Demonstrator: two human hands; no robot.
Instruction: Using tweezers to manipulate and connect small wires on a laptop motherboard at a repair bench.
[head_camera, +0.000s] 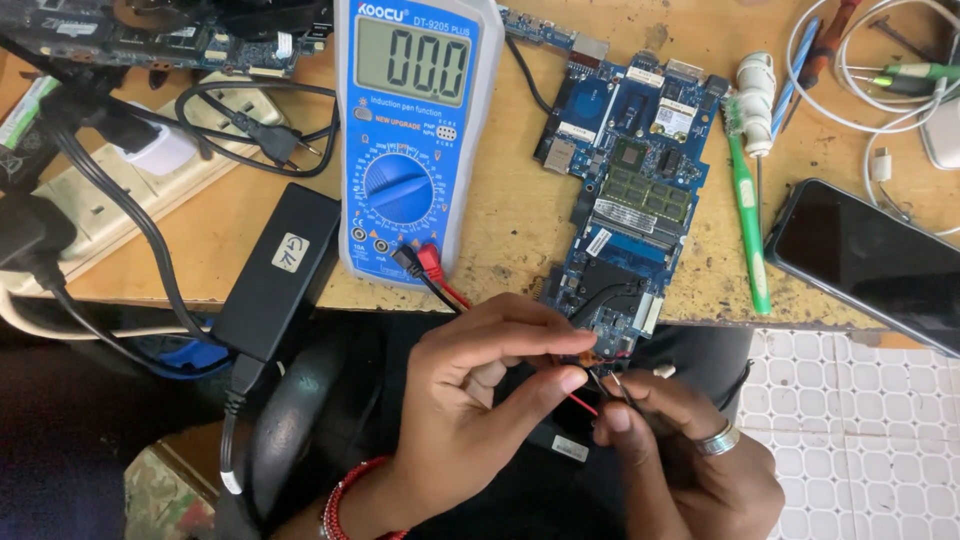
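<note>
Below the multimeter (415, 140), off the desk edge, the left hand (470, 400) pinches a small orange part (585, 357) between thumb and forefinger. The right hand (680, 450), fingers closed, holds a thin metal probe tip (605, 385) against it; the tip slants up-left. Red and black leads (435, 275) run from the multimeter's jacks to the hands. A blue board (625, 190) lies right of the multimeter.
</note>
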